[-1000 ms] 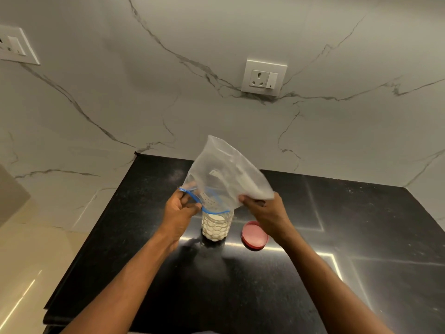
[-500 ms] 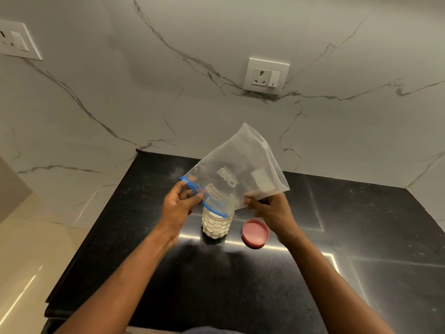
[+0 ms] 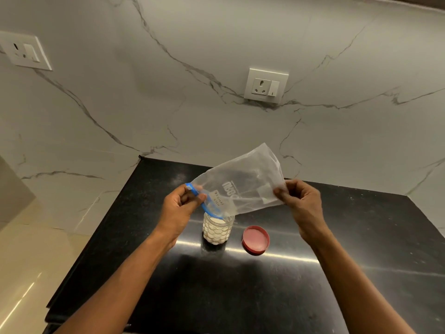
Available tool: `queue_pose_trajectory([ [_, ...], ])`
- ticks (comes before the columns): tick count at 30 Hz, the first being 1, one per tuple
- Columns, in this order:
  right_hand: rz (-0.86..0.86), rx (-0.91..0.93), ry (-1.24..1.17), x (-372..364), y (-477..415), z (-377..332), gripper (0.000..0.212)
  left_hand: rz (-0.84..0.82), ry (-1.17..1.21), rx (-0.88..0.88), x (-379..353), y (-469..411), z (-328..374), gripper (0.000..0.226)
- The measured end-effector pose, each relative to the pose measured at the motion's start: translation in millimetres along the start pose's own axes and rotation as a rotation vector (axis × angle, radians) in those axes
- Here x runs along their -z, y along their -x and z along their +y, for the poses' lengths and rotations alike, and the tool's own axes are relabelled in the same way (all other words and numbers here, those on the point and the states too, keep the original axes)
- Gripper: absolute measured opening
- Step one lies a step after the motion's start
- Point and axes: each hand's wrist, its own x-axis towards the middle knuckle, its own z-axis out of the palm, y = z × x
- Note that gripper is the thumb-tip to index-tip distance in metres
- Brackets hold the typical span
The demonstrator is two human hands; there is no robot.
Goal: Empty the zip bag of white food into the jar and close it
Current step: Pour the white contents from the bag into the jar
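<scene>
A clear zip bag [image 3: 243, 183] with a blue zip strip hangs tilted above a small textured jar [image 3: 218, 231]. The bag's mouth points down at the jar's open top, and the bag looks nearly flat and see-through. White food fills most of the jar. My left hand [image 3: 180, 210] pinches the blue zip end on the left. My right hand [image 3: 299, 204] pinches the bag's raised bottom corner on the right. The red lid [image 3: 256, 239] lies on the counter just right of the jar, apart from it.
The jar stands on a black stone counter [image 3: 337, 285] that meets a white marbled wall [image 3: 216, 116] behind. A socket with a switch [image 3: 266, 85] sits on the wall above, another switch plate [image 3: 25, 51] at far left. The counter's left edge drops to a pale floor [image 3: 29, 261].
The bag has flattened and tipped lower to the right. My right hand has moved right and up along the bag's bottom. My left hand keeps the zip end over the jar.
</scene>
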Motion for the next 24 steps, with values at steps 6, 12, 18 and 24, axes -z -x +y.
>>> queue_pose_trajectory([
  [6, -0.079, 0.127, 0.211, -8, -8, -26, 0.080, -0.046, -0.016, -0.029, 2, 1, 1, 0.015],
  [12, 0.011, 0.290, 0.214, -26, -29, -53, 0.020, -0.072, -0.016, -0.027, 0, 0, 1, 0.019],
  [18, -0.105, 0.257, 0.222, -40, -30, -49, 0.012, -0.031, -0.012, -0.057, 4, 0, -1, 0.020],
  [24, 0.004, 0.225, 0.041, -33, -35, -49, 0.005, 0.054, -0.025, -0.030, 7, -6, -2, 0.020],
])
